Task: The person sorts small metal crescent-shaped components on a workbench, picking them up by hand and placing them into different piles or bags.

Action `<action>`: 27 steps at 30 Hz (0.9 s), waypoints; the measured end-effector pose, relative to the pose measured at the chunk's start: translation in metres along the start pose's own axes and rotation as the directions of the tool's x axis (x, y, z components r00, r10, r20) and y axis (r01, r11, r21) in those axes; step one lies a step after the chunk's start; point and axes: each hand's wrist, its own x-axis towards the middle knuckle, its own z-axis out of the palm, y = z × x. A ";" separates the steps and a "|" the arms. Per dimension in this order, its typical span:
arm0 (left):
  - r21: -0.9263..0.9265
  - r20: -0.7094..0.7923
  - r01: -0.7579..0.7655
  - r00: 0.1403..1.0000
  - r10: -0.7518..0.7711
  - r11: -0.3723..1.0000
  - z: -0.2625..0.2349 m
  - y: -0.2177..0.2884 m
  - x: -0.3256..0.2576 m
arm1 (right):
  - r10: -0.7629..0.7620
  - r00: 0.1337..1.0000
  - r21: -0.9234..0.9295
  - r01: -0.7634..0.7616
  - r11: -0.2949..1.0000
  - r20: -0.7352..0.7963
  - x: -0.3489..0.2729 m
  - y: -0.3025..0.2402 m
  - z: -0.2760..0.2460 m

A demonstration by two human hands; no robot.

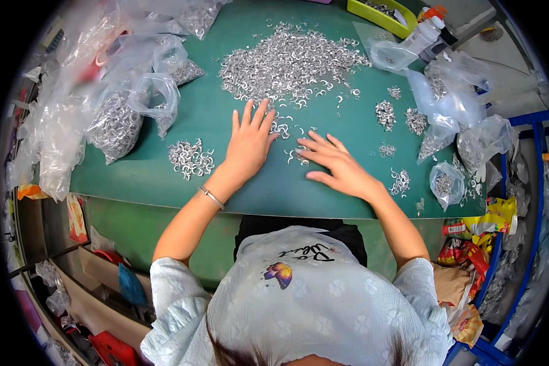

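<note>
Small silvery crescent-shaped metal pieces (293,58) lie in a wide heap on the green tabletop (226,189). My left hand (250,142) rests palm down at the heap's near edge, fingers stretched out and holding nothing. Beside its fingertips is a small loose group of pieces (279,129). My right hand (335,163) is also palm down, fingers apart, its fingertips touching or just over a few scattered pieces (296,157). What lies under the palms is hidden. Left of my left hand sits a separate small pile of crescents (191,158).
Clear bags of metal pieces (116,125) crowd the left side; more bags (482,143) line the right. Several small piles (385,115) lie right of my right hand. A yellow-green tray (381,15) and a white bottle (424,35) stand far right, near a blue frame (538,183).
</note>
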 end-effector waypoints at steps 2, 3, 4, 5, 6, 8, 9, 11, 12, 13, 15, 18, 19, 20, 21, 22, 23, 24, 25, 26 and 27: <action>-0.022 0.017 -0.019 1.000 0.019 1.000 -0.009 0.007 0.004 | 0.031 0.993 0.149 -0.014 0.989 -0.112 0.000 0.005 -0.011; -0.038 0.031 -0.028 0.999 0.029 0.999 -0.006 0.013 0.002 | 0.093 0.984 0.179 -0.065 0.982 -0.152 0.006 0.008 -0.017; -0.054 0.042 -0.039 0.998 0.041 0.998 -0.004 0.020 -0.001 | 0.123 0.973 0.141 -0.096 0.985 -0.194 0.013 0.010 -0.020; -0.068 0.053 -0.054 0.997 0.057 0.996 -0.002 0.028 -0.002 | 0.150 0.959 0.103 -0.129 0.986 -0.241 0.023 0.012 -0.020; -0.062 0.050 -0.097 0.994 0.100 0.993 -0.005 0.036 -0.004 | 0.151 0.959 0.076 -0.137 0.988 -0.240 0.031 0.014 -0.017; -0.124 0.121 -0.120 0.984 0.134 0.985 -0.013 0.042 -0.011 | 0.098 0.985 -0.040 -0.105 0.994 -0.142 0.034 0.015 -0.008; -0.154 0.155 -0.131 0.976 0.154 0.979 -0.018 0.044 -0.014 | 0.075 0.993 -0.096 -0.084 0.992 -0.091 0.034 0.016 -0.005; -0.256 0.195 -0.097 0.969 0.150 0.962 -0.032 0.042 -0.023 | 0.095 0.995 0.037 -0.094 0.995 -0.028 0.025 0.015 -0.013; -0.311 0.196 -0.070 0.971 0.136 0.948 -0.037 0.038 -0.029 | 0.111 0.993 0.135 -0.107 0.985 -0.024 0.018 0.020 -0.018; -0.365 0.199 -0.044 0.972 0.124 0.930 -0.038 0.036 -0.032 | 0.130 0.991 0.232 -0.122 0.965 -0.019 0.013 0.024 -0.021; -0.299 0.150 -0.049 0.984 0.098 0.953 -0.036 0.046 -0.028 | 0.131 0.987 0.143 -0.118 0.983 -0.089 0.017 0.025 -0.025; -0.219 0.159 -0.094 0.979 0.130 0.971 -0.028 0.051 -0.032 | 0.090 0.996 0.000 -0.090 0.996 -0.016 0.025 0.014 -0.017; -0.197 0.176 -0.113 0.973 0.149 0.974 -0.026 0.053 -0.035 | 0.098 0.995 -0.017 -0.098 0.995 0.002 0.020 0.011 -0.016; -0.245 0.164 -0.075 0.980 0.117 0.967 -0.031 0.050 -0.037 | 0.107 0.994 -0.033 -0.106 0.994 0.020 0.013 0.008 -0.018; -0.279 0.139 -0.062 0.985 0.104 0.958 -0.035 0.046 -0.040 | 0.115 0.993 -0.049 -0.113 0.992 0.037 0.004 0.006 -0.020; -0.313 0.113 -0.048 0.990 0.088 0.948 -0.037 0.042 -0.043 | 0.136 0.989 -0.017 -0.135 0.991 0.052 -0.007 0.005 -0.023; -0.347 0.087 -0.035 0.994 0.069 0.937 -0.040 0.041 -0.044 | 0.135 0.991 0.054 -0.136 0.989 0.015 -0.011 0.005 -0.024; -0.414 0.050 -0.015 0.998 0.040 0.910 -0.041 0.047 -0.041 | 0.137 0.990 0.125 -0.133 0.983 -0.023 -0.014 0.006 -0.024; -0.429 0.057 -0.046 0.995 0.078 0.902 -0.037 0.052 -0.039 | 0.148 0.987 0.195 -0.133 0.972 -0.065 -0.016 0.005 -0.024; -0.444 0.063 -0.076 0.991 0.115 0.893 -0.031 0.058 -0.038 | 0.163 0.979 0.099 -0.151 0.984 -0.124 -0.009 -0.003 -0.026; -0.459 0.067 -0.105 0.986 0.152 0.882 -0.028 0.062 -0.038 | 0.168 0.981 0.056 -0.163 0.985 -0.098 -0.011 -0.003 -0.022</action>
